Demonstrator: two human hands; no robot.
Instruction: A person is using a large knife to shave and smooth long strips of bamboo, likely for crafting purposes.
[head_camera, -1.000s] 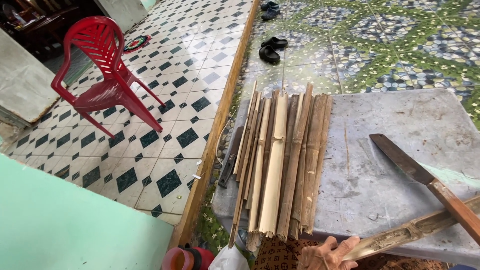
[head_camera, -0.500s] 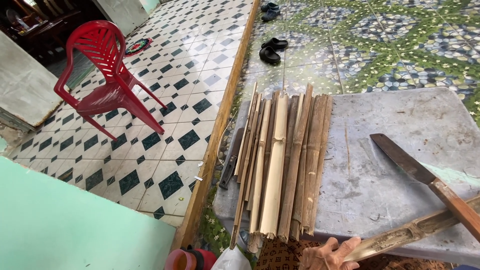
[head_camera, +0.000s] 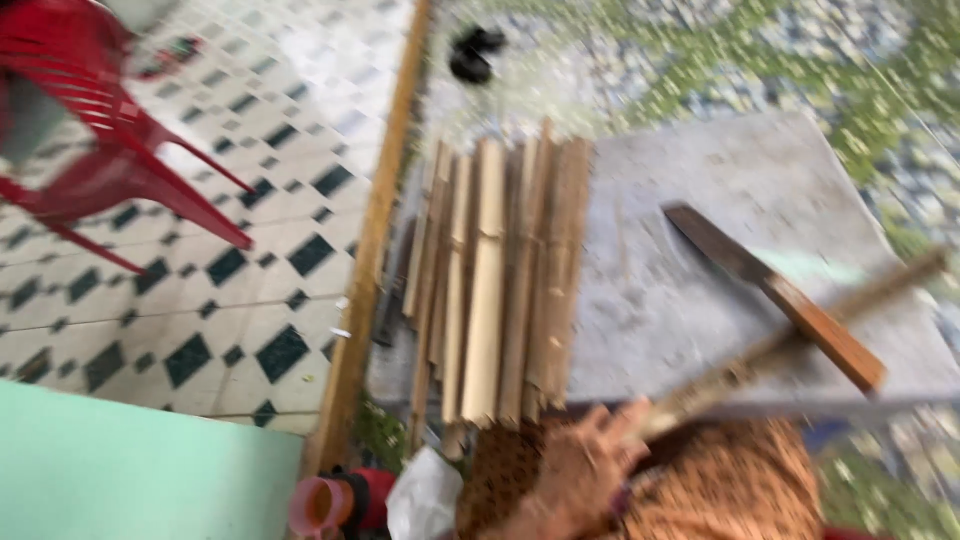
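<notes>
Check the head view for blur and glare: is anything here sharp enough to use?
Head view: motion blur smears the whole frame; the red plastic chair and tiled floor streak. The split bamboo strips, the big knife and the hand gripping a bamboo stick read only as soft shapes. Even daylight, no hard shadows; slight washout on tiles at top.

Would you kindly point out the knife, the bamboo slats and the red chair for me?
knife (head_camera: 745, 268): head view, where the dark blade meets the wooden handle.
bamboo slats (head_camera: 490, 290): head view, middle of the widest pale slat.
red chair (head_camera: 95, 165): head view, seat edge above the legs.
</notes>
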